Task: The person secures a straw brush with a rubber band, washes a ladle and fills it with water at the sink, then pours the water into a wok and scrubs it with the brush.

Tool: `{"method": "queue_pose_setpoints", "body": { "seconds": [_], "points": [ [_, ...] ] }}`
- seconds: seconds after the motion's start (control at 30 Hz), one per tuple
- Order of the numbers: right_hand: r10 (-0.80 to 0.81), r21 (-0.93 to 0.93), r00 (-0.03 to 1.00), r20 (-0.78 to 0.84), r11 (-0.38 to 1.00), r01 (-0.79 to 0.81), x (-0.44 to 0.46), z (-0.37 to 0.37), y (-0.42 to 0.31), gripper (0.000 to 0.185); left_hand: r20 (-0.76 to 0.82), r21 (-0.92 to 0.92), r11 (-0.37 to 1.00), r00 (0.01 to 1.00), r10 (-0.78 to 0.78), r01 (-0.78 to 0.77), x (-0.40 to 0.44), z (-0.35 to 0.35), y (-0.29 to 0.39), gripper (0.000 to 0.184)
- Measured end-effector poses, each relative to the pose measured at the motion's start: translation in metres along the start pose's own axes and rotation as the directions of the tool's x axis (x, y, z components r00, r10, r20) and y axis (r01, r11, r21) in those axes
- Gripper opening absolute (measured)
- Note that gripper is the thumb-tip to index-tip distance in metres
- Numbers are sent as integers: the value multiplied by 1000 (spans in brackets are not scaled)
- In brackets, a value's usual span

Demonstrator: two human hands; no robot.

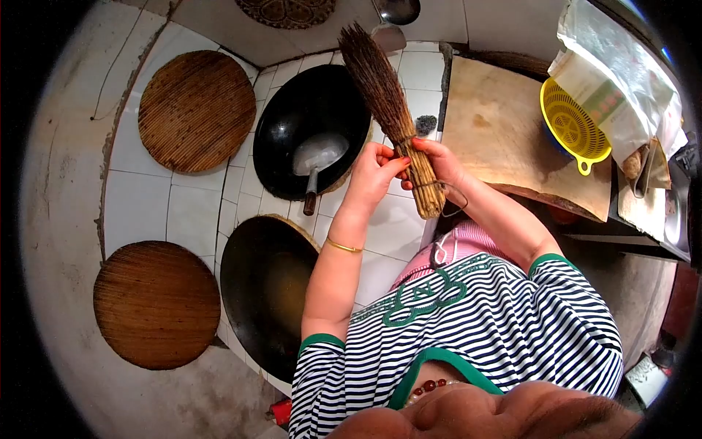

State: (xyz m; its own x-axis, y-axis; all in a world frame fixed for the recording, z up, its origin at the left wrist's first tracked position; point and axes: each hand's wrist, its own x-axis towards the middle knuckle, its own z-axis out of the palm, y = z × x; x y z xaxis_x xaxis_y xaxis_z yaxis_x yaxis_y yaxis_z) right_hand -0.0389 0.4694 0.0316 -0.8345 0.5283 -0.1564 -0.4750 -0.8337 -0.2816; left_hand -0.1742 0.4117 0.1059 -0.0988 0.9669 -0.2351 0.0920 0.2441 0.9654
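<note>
A bundled-twig brush (pixel 395 110) is held slanted in front of my body, its dark bristles pointing away and its pale handle end toward me. My right hand (pixel 439 162) is wrapped around the handle from the right. My left hand (pixel 380 170) grips it from the left, thumb and fingers closed near the binding; part of the fingers is hidden behind the brush. A wire loop hangs from the handle. Left of my hands sits a black wok (pixel 292 110) with a metal ladle (pixel 316 164) resting inside it, wooden-handled.
A second wok (pixel 256 285) with murky liquid is set nearer me. Round wooden lids (pixel 197 110) lie on the white tiled stove (pixel 139 201). At right are a wooden board (pixel 504 117), a yellow colander (pixel 578 121) and a plastic bag (pixel 614 73).
</note>
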Motion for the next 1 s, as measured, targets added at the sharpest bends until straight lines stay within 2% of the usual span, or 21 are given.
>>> {"method": "queue_pose_setpoints", "body": {
  "seconds": [0.1, 0.2, 0.3, 0.4, 0.5, 0.6, 0.7, 0.8, 0.93, 1.0],
  "points": [
    [7, -21, 1000, -6, 1000, -7, 2, -3, 2, 37, -87, 70, 997, 996, 33, -27, 0, 3, -1, 29],
    [12, -44, 1000, 9, 999, -11, 6, -6, 2, 34, -133, -8, 998, 989, 60, -62, 6, 4, -16, 34],
    [17, -71, 1000, 25, 997, -15, 7, -6, 0, 31, -166, -37, 997, 984, 58, -65, 6, 9, -17, 29],
    [-3, -91, 1000, 21, 996, 5, 6, -4, 0, 29, 17, -209, 974, 996, -82, 84, 0, 12, -5, 23],
    [1, -82, 1000, -3, 997, -2, 14, -12, 2, 28, -4, -256, 960, 993, -121, 116, 2, 14, -15, 15],
    [10, -145, 998, 65, 989, -1, 14, -16, 2, 30, -1, -244, 964, 994, -106, 102, 3, 16, -19, 13],
    [-3, -167, 1000, 15, 986, 5, 11, -11, 1, 31, -15, -211, 975, 997, -73, 69, 3, 17, -20, 12],
    [64, -151, 998, 7, 987, -62, 10, -12, 1, 30, -59, -171, 983, 995, -80, 69, -1, 18, -17, 13],
    [-62, -291, 985, 161, 951, 107, 8, -2, -2, 38, -57, -262, 963, 996, -75, 57, -1, 18, -16, 14],
    [-121, -353, 991, 60, 926, 135, 14, 3, 0, 42, -79, -330, 943, 995, -65, 36, -1, 18, -18, 15]
  ]
}}
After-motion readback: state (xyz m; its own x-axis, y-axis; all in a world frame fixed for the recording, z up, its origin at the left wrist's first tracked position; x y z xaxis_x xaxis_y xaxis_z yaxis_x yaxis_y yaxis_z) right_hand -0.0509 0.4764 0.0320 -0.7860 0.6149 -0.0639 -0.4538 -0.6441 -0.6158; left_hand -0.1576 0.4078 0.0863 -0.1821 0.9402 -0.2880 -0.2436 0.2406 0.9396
